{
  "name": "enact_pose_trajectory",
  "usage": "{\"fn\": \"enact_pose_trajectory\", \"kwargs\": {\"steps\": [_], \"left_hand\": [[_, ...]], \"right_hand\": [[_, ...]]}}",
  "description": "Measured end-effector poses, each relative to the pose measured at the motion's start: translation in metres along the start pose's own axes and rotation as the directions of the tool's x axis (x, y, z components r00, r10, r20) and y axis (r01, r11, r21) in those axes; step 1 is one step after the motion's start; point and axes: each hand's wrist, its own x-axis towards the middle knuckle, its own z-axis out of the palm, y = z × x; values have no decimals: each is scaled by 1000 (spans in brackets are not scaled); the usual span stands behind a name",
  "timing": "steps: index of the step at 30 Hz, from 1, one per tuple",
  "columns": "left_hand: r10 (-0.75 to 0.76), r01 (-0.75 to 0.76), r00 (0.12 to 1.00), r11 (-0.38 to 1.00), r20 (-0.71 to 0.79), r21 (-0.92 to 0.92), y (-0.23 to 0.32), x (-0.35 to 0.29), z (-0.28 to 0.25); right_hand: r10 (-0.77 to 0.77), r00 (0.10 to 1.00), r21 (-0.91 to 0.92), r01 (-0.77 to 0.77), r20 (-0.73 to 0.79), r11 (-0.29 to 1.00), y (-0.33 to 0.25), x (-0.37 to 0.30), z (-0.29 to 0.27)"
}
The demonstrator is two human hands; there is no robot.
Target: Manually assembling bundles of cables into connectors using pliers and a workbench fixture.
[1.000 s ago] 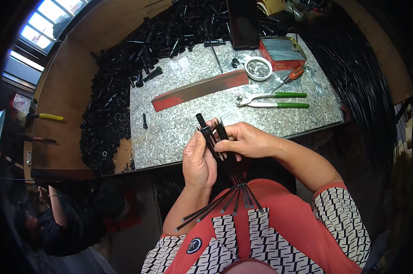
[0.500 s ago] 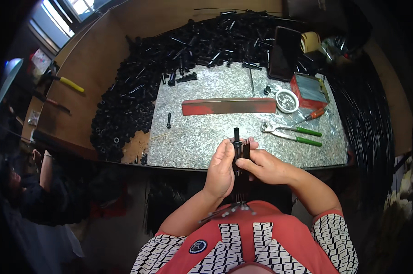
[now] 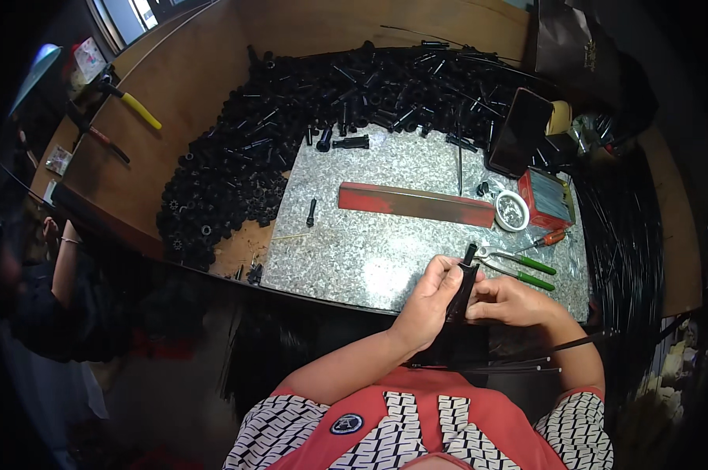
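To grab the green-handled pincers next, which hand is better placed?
Likely the right hand: it is nearer the pincers' green handles, while the left hand grips a black tubular piece. Whether the right pinches anything is unclear.

No readable lettering
Round badge (image 3: pixel 347 424) on the red shirt (image 3: pixel 511 409), bottom centre of frame: its mark is too small to read.

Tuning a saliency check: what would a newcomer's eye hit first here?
Likely the heap of black parts, banked along the far and left sides of the speckled grey slab. Next, the long red bar across the slab, with green-handled pincers nearer and to its right. At the near edge, the left hand grips a black piece, the right hand close beside it.
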Motion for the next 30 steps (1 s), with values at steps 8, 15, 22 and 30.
{"fn": "enact_pose_trajectory", "kwargs": {"steps": [8, 15, 22, 30], "left_hand": [[9, -7, 1000, 997, 28, -76, 16, -2, -19], [29, -28, 999, 995, 15, -94, 23, -9, -23], [43, -31, 995, 991, 93, -132, 21, -12, -29], [67, -66, 997, 998, 27, -20, 26, -15, -23]], "right_hand": [[36, 990, -24, -40, -135, 999, -16, 21, 27], [-63, 973, -123, 36, -223, 992, -27, 22, 36], [-174, 976, -521, 81, -132, 849, -82, 39, -46], [-776, 631, -930, 282, -3, 234, -102, 197, -68]]}}
